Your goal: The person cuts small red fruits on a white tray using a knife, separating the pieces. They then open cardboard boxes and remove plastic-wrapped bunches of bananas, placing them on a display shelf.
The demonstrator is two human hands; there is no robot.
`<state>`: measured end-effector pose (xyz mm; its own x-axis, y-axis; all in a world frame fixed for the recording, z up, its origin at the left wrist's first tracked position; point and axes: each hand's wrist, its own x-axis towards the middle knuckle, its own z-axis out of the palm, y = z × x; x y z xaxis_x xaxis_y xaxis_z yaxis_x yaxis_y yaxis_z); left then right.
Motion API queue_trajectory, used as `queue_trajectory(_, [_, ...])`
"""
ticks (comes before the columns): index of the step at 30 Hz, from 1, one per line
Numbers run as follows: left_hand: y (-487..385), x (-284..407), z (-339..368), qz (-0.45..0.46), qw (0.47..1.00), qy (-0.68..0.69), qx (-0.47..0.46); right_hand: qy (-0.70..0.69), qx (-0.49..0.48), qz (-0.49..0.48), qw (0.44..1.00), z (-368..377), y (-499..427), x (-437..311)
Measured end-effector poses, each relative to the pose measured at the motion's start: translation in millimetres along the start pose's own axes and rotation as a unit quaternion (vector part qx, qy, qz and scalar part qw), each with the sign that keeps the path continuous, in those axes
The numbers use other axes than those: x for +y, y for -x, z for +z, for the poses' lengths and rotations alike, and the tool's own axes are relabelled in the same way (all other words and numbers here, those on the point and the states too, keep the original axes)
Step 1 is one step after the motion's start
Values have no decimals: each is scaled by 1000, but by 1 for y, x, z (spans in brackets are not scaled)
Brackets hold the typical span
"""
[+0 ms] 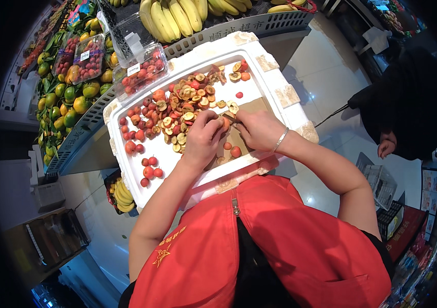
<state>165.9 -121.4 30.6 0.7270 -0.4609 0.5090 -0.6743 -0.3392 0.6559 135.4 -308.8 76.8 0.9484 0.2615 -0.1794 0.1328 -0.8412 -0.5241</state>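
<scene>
My left hand (204,136) pinches a small red fruit (225,124), perhaps a hawthorn or crab apple, against a piece of cardboard. In my right hand (259,130) is a small knife (231,118), its blade at that fruit; the fingers hide most of the handle. The cardboard (260,106) lies inside a white foam tray (286,113). Two whole fruits (235,151) sit on the board between my wrists. Beyond my left hand is a heap of cut fruit halves (187,94), some browned. Whole red fruits (139,134) are scattered on the tray's left side.
Clear plastic boxes of red fruit (143,73) stand against the tray's far left corner. Behind it are bananas (174,19) on a display stand, with green-orange citrus (70,100) to the left. A person in dark clothes (407,92) stands at right, near a grey basket (378,184).
</scene>
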Motion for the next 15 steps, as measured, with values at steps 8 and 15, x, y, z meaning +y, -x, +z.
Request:
queue_trajectory(8, [-1, -5, 6, 50, 999, -1, 2, 74, -24, -10, 997, 4, 2, -12])
queue_trajectory(15, [-2, -5, 7, 39, 999, -5, 16, 80, -64, 11, 995, 11, -1, -16])
